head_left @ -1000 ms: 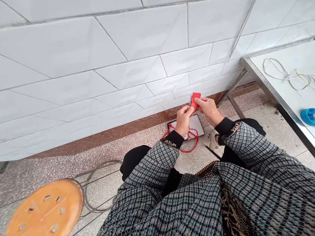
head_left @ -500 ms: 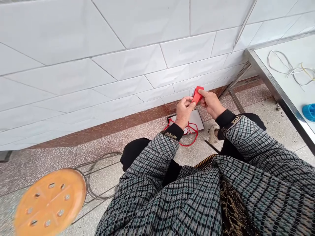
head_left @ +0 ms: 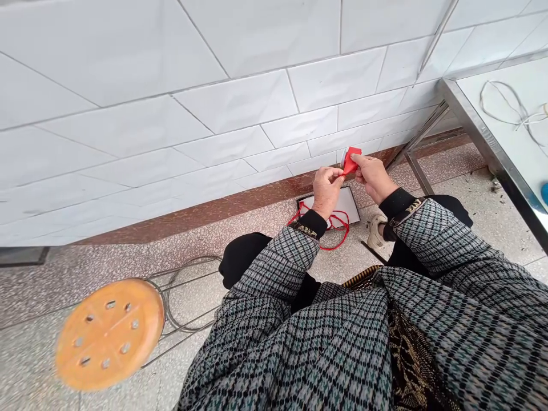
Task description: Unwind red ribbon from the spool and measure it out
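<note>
Both hands are on a red ribbon (head_left: 351, 161) held up near the foot of the tiled wall. My left hand (head_left: 326, 188) pinches its lower, narrow end between thumb and fingers. My right hand (head_left: 374, 178) grips the wider folded part with the thumb on top. A pale rounded edge shows behind the ribbon; I cannot make out what it belongs to. Below the hands, on the floor, lies a shallow dark-edged box (head_left: 351, 206) with a white inside. A loop of red cord or ribbon (head_left: 346, 233) hangs over its near edge onto the floor.
An orange round stool (head_left: 109, 337) with metal legs lies tipped over at lower left. At right stands a metal-framed table (head_left: 475, 123) with loose white wire (head_left: 514, 111) and part of a blue object (head_left: 544, 193) on it. The tiled wall (head_left: 231, 103) is ahead.
The red ribbon went from a flat, straight strip to one gathered narrow at my left fingers. Both hands stay on it. The view has shifted slightly.
</note>
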A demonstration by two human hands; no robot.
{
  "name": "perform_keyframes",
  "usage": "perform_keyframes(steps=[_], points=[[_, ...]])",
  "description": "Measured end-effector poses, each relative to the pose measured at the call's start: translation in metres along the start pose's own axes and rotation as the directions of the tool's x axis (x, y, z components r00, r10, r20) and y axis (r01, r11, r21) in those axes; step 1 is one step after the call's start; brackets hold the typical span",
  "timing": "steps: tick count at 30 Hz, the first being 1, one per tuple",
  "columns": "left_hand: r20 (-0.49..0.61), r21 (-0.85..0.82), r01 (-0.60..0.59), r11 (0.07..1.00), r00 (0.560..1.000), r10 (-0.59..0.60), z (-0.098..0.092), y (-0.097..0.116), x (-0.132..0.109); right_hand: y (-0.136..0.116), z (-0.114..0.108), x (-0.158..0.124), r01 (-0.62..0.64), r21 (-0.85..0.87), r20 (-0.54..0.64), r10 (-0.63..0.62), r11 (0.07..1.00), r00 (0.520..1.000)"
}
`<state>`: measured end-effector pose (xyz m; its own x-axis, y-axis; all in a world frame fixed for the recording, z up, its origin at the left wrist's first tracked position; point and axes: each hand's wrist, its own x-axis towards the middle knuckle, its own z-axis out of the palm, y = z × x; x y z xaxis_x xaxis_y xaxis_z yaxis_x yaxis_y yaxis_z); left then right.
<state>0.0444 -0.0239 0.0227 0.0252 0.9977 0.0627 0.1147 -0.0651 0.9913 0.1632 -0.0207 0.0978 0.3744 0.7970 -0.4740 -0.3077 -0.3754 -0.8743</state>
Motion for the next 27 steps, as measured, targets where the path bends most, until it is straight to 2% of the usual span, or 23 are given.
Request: perform_keyframes(steps=[2, 4, 6, 9, 13, 17, 22, 27], points=[[-0.027, 0.078, -0.065, 0.995, 0.997, 0.068, -0.002, -0.001, 0.0, 0.001, 0.0, 0.002, -0.003, -0.005, -0.007, 0.003, 1.0, 1.0], [-0.009, 0.128, -0.122, 0.984, 0.992, 0.124, -0.004, 0.0, 0.001, 0.003, -0.001, 0.004, -0.004, -0.01, -0.012, 0.004, 1.0, 1.0], [0.025, 0.132, -0.134, 0.982, 0.991, 0.132, -0.005, 0.001, 0.002, 0.004, -0.001, 0.006, -0.003, -0.013, -0.01, 0.003, 1.0, 1.0], [0.103, 0.047, -0.008, 0.999, 0.995, 0.003, -0.004, 0.001, 0.004, 0.005, -0.002, 0.007, -0.002, -0.013, 0.0, 0.002, 1.0, 1.0], [0.196, -0.145, 0.249, 0.957, 0.956, -0.219, -0.002, 0.0, 0.006, 0.006, -0.003, 0.007, -0.007, -0.029, -0.009, 0.007, 1.0, 1.0], [0.23, -0.305, 0.347, 0.887, 0.93, -0.285, -0.003, 0.002, 0.004, 0.007, -0.003, 0.007, 0.001, -0.018, 0.006, -0.001, 1.0, 1.0], [0.259, -0.36, 0.288, 0.888, 0.945, -0.201, -0.002, 0.007, -0.001, 0.004, -0.004, 0.007, -0.027, 0.033, 0.011, 0.026, 0.999, 1.0], [0.264, -0.275, 0.19, 0.942, 0.958, -0.116, -0.003, 0.011, -0.005, 0.004, -0.008, 0.012, -0.093, 0.134, 0.052, 0.087, 0.987, 0.995]])
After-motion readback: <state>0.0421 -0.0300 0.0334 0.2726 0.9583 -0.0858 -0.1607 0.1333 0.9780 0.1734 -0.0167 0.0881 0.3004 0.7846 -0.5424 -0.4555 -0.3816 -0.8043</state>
